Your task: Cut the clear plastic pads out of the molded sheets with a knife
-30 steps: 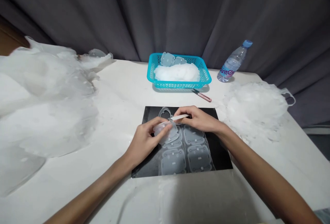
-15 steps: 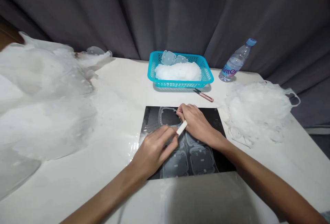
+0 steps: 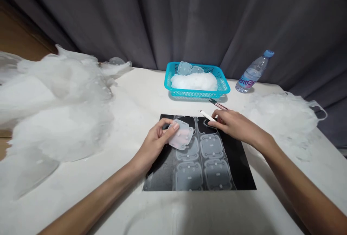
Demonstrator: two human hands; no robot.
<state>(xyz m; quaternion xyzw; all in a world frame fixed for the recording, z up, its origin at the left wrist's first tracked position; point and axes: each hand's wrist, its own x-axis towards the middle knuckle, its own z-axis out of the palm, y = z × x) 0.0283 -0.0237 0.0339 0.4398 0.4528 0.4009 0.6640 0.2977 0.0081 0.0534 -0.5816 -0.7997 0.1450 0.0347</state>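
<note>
My left hand (image 3: pixel 159 137) pinches a translucent rounded-square plastic piece (image 3: pixel 181 135) between thumb and fingers, tilted above the left part of a black mat (image 3: pixel 238 172). On the mat lies a translucent plastic sheet (image 3: pixel 199 155) with several similar rounded shapes in two columns. Dark openings show in its top row. My right hand (image 3: pixel 230 123) is closed around a slim white tool (image 3: pixel 207 115), its small dark tip pointing left, over the mat's far right edge. A pair of pink-handled thread snips (image 3: pixel 218 105) lies just beyond that hand, partly covered by it.
A turquoise basket (image 3: pixel 197 93) at the back holds white fluffy-looking material and loose translucent pieces. To its right stands a water bottle (image 3: pixel 251 74). Heaps of thin translucent plastic lie at left (image 3: pixel 67 108) and right (image 3: pixel 282 123). A grey curtain (image 3: pixel 179 18) hangs behind the table.
A plastic piece is now lifted off the sheet in my left hand, which has drawn slightly up. My right hand has moved right with the white tool. The camera view has shifted a little.
</note>
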